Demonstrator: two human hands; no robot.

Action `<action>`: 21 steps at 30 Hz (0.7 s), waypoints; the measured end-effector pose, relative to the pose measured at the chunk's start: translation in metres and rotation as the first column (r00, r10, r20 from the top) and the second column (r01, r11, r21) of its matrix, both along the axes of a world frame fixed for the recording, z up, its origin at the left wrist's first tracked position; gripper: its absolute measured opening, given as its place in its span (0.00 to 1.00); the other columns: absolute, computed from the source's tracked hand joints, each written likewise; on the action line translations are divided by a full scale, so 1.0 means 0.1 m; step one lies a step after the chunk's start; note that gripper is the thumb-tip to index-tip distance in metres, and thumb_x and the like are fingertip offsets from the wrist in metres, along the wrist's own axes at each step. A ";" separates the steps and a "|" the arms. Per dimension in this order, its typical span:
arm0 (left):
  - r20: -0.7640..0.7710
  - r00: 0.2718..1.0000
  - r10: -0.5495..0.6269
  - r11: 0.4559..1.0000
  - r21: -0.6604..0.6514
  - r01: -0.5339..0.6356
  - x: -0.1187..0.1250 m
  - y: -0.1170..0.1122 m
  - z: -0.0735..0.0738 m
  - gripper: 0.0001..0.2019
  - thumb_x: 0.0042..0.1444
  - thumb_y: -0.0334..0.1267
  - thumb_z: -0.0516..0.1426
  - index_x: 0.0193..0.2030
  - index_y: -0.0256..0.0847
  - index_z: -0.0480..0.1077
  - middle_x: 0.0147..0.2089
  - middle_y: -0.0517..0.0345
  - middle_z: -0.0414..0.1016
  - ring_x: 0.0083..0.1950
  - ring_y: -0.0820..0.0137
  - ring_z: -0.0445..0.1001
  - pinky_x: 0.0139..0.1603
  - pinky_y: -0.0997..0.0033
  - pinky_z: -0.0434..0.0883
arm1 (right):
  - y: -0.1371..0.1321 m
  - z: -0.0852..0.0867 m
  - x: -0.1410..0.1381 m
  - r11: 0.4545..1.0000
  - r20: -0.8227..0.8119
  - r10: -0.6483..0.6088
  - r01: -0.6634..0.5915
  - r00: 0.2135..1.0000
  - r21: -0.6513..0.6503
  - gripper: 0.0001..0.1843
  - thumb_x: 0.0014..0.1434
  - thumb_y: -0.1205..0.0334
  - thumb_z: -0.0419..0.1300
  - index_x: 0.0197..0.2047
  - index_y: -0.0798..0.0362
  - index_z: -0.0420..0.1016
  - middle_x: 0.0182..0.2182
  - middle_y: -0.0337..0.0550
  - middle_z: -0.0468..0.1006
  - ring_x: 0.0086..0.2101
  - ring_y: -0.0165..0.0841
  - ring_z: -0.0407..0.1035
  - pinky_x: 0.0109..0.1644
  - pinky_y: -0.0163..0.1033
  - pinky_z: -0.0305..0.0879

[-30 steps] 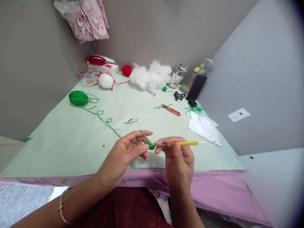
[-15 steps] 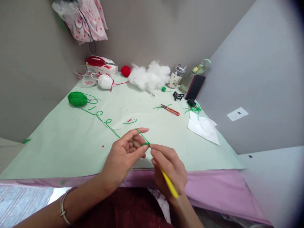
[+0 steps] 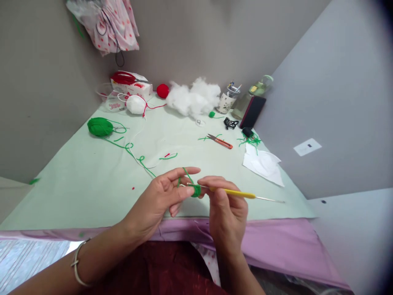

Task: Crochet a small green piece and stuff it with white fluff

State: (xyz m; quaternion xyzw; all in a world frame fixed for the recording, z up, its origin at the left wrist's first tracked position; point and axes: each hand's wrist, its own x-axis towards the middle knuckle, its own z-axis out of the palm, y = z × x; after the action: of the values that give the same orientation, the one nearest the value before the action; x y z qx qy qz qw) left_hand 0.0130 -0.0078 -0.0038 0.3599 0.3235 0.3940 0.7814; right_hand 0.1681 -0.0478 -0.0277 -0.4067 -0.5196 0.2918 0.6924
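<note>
left forearm (image 3: 109, 246): bare, slim silvery bangle (image 3: 75, 265), small crosspiece | garment (image 3: 159, 270): dark red

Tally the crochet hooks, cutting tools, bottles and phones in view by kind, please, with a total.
Crochet hooks: 1, the yellow-handled hook in the right hand
Cutting tools: 2, red-handled scissors and orange snips
Bottles: 1, a greenish bottle
Phones: 1, a dark phone
Total: 5

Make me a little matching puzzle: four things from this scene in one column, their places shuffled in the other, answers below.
1. Yellow-handled hook
2. Small green piece
3. Red-handled scissors
4. Phone

A. On the white-and-red box
B. Gripped in the right hand
C. Upright before the bottle
D. Pinched in the left hand

Pairs: 1-B, 2-D, 3-A, 4-C
</note>
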 end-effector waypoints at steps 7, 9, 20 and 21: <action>0.036 0.999 0.008 0.998 -0.057 -0.006 0.06 -0.01 -0.08 0.21 0.57 0.41 0.72 0.57 0.42 0.81 0.28 0.67 0.71 0.21 0.83 0.59 0.24 0.80 0.60 | -0.08 -0.11 0.04 0.956 0.560 -0.264 0.137 0.785 0.260 0.21 0.67 0.74 0.62 0.57 0.42 0.83 0.49 0.46 0.84 0.47 0.38 0.79 0.47 0.43 0.78; 0.090 0.995 -0.029 0.992 -0.123 0.040 0.05 0.02 -0.09 0.19 0.58 0.40 0.71 0.56 0.39 0.82 0.23 0.68 0.66 0.22 0.81 0.59 0.25 0.81 0.61 | -0.07 -0.10 0.07 0.954 0.530 -0.273 0.153 0.803 0.259 0.21 0.67 0.75 0.61 0.56 0.43 0.83 0.48 0.45 0.84 0.47 0.37 0.79 0.47 0.43 0.77; -0.008 0.998 0.054 0.998 0.026 -0.054 0.06 -0.02 -0.06 0.16 0.61 0.38 0.69 0.55 0.45 0.82 0.36 0.62 0.78 0.31 0.76 0.72 0.39 0.72 0.70 | 0.05 -0.04 0.07 0.995 0.054 -0.001 0.006 0.999 -0.095 0.09 0.71 0.62 0.62 0.43 0.48 0.85 0.38 0.43 0.85 0.35 0.33 0.76 0.40 0.41 0.75; -0.017 0.998 0.056 0.998 0.034 -0.055 0.05 -0.02 -0.06 0.15 0.61 0.38 0.69 0.55 0.46 0.81 0.35 0.62 0.78 0.31 0.76 0.72 0.40 0.71 0.69 | 0.05 -0.05 0.08 0.995 0.022 0.008 -0.005 1.000 -0.098 0.09 0.71 0.62 0.62 0.43 0.48 0.85 0.38 0.43 0.85 0.34 0.32 0.76 0.40 0.40 0.75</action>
State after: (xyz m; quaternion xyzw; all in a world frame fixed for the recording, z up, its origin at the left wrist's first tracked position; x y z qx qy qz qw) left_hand 0.0181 -0.0096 -0.0102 0.3673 0.3337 0.4176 0.7612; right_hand 0.1759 -0.0426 -0.0329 -0.4417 -0.5138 0.3146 0.6648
